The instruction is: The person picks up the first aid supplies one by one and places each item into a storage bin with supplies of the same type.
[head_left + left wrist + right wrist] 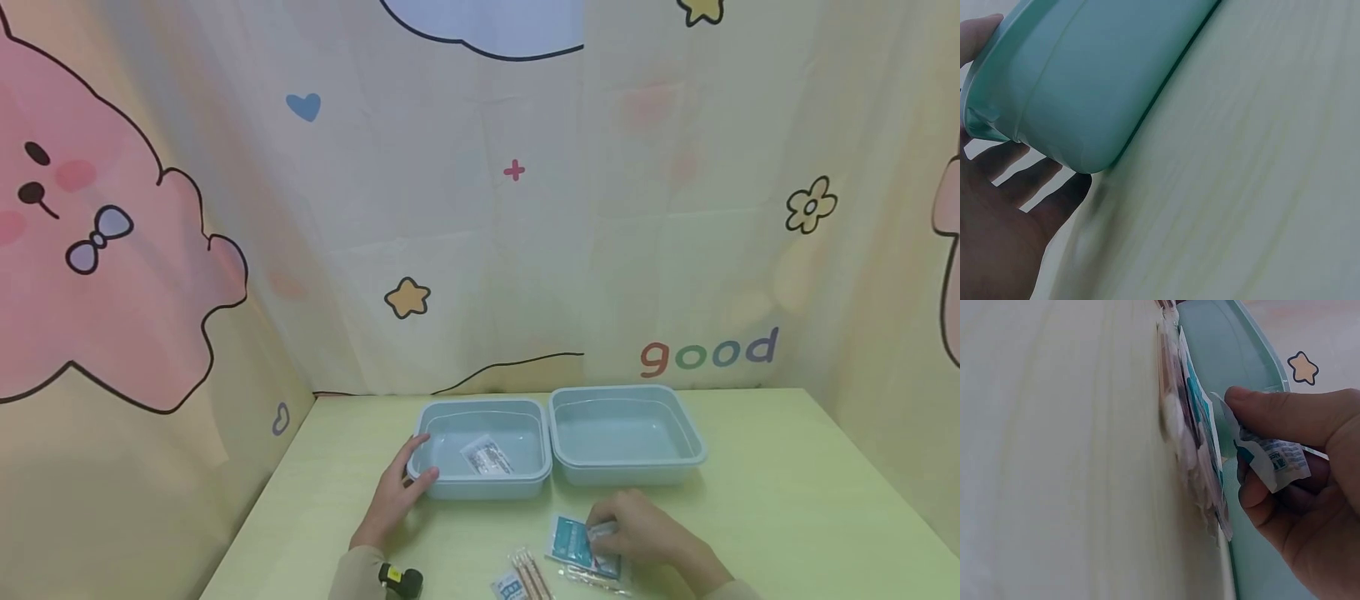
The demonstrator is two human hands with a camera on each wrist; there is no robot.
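Observation:
My left hand [390,498] grips the left light-blue plastic tub [487,489] by its left end. In the left wrist view, one digit lies over the rim while other fingers touch the outside wall. A clear printed packet [489,457] lies inside that tub. Between thumb and fingers, my right hand [637,529] pinches a small printed sachet [1275,464], white with teal. Just below it, a teal-and-white packet [572,543] lies on top of a clear packet of cotton swabs [596,581]. Left of these are more bagged swabs [531,575] and a blue-and-white sachet [510,587].
A second light-blue tub [630,475] stands at the right, against the first one. Both are near the back of the pale yellow table [787,500]. A printed curtain [465,225] hangs behind and at the sides. A black strapped device [402,581] sits on the left wrist.

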